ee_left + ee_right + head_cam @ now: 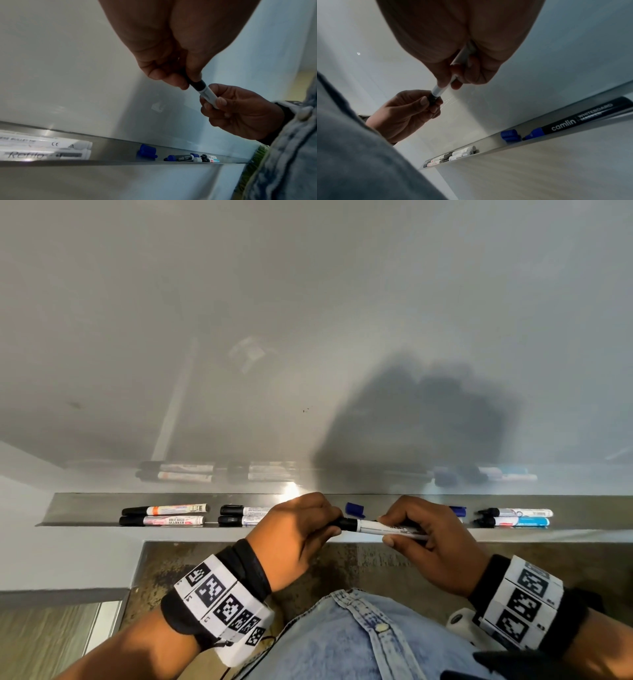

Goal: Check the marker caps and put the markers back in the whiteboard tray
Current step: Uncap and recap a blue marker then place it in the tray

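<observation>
Held level just above the front lip of the whiteboard tray point(85, 501): one white-barrelled marker point(383, 528). Left hand point(294, 529) clenched round its black cap point(346, 523), right hand point(421, 529) pinching the barrel between thumb and fingers — both grips closed on the same marker, neither released. Cap seated against the barrel as far as the head view shows; no gap visible, though whether it has clicked home cannot be told.

Likely risks from here:
- Pushing off-axis, so the cap sits crooked and only looks shut.
- Pulling too hard to test it — cap popping off, ink on the fingers or on the whiteboard point(308, 302) just behind.
- Letting go over the tray's front edge rather than inside it; a round barrel probably rolls, and nothing but floor below.
- Overlooking the loose blue cap point(354, 509) lying in the tray, with the open blue marker point(573, 121) beside it, tip bare in the right wrist view. Probably the one most in need of attention, since an open tip dries out.

Also in the tray: two pairs of black-capped markers point(164, 515) to the left, a further pair point(513, 517) at the right end, all lying lengthwise.

Surface: a narrow brushed-metal ledge, glossy grey board above with hand shadows and marker reflections. Below, a mottled brown floor point(376, 563); a pale wall and a wood-toned panel at lower left. Denim shirt point(342, 638) at the bottom of the head view.
</observation>
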Demonstrator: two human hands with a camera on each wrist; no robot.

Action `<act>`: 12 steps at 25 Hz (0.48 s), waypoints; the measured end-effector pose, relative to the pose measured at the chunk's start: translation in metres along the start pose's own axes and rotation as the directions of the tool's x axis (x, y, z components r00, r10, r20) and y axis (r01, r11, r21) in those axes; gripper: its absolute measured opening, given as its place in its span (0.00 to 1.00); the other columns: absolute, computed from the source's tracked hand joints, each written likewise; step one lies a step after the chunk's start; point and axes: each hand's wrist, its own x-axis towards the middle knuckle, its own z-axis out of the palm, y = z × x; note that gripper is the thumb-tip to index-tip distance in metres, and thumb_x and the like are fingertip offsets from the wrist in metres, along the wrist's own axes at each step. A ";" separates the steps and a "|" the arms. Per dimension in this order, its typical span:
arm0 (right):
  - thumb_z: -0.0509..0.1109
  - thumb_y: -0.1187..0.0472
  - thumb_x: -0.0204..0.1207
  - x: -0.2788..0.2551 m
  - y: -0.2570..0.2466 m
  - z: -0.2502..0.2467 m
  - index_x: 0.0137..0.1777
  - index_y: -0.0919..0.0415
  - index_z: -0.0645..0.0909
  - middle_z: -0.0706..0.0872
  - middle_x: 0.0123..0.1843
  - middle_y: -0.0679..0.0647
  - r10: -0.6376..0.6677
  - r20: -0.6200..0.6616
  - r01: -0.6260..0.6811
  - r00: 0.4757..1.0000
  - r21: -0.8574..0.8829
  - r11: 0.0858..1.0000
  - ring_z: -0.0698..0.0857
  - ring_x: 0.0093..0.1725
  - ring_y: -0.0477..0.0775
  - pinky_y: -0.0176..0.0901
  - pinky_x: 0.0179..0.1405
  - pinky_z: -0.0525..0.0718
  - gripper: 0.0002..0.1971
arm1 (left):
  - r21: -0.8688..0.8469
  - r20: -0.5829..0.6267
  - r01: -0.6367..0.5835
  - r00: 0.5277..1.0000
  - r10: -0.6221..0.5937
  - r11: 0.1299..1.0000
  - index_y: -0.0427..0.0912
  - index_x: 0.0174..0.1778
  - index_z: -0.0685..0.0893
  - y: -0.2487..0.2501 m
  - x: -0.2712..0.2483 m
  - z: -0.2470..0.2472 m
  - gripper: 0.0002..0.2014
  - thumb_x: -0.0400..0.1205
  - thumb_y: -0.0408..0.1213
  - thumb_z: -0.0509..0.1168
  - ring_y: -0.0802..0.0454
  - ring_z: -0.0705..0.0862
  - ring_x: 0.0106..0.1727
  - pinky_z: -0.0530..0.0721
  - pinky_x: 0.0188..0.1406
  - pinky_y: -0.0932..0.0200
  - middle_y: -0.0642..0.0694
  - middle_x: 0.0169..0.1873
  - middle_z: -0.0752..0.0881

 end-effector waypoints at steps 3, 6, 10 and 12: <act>0.72 0.54 0.70 0.003 -0.001 -0.002 0.45 0.53 0.83 0.85 0.40 0.43 0.004 0.003 -0.004 1.000 0.005 1.000 0.83 0.38 0.46 0.30 0.34 0.77 0.06 | -0.005 -0.022 -0.019 1.000 0.019 1.000 0.41 0.54 0.85 -0.001 0.001 -0.001 0.12 0.84 0.42 0.60 0.55 0.79 0.40 0.77 0.39 0.63 0.48 0.42 0.82; 0.72 0.56 0.71 0.007 -0.001 -0.007 0.46 0.51 0.82 0.84 0.41 0.41 0.006 0.000 -0.006 1.000 -0.062 0.998 0.82 0.37 0.45 0.30 0.33 0.76 0.05 | 0.055 -0.031 -0.038 0.999 0.040 0.998 0.42 0.56 0.85 0.000 0.005 -0.002 0.12 0.84 0.42 0.60 0.51 0.82 0.41 0.81 0.39 0.56 0.48 0.43 0.83; 0.71 0.56 0.72 0.012 0.003 -0.010 0.49 0.49 0.80 0.83 0.44 0.40 0.003 0.001 -0.003 1.000 -0.183 0.983 0.81 0.42 0.41 0.28 0.38 0.77 0.07 | 0.181 -0.057 0.012 0.998 -0.001 0.983 0.48 0.58 0.85 -0.002 0.008 0.002 0.12 0.83 0.45 0.61 0.50 0.82 0.42 0.81 0.39 0.52 0.51 0.46 0.84; 0.71 0.54 0.72 0.012 0.007 -0.009 0.51 0.48 0.81 0.83 0.45 0.40 0.004 0.027 0.003 1.000 -0.253 0.967 0.80 0.44 0.39 0.26 0.41 0.75 0.08 | 0.189 -0.065 0.047 0.997 -0.035 0.981 0.51 0.59 0.85 -0.005 0.006 0.007 0.12 0.82 0.46 0.62 0.52 0.82 0.44 0.82 0.40 0.51 0.52 0.47 0.85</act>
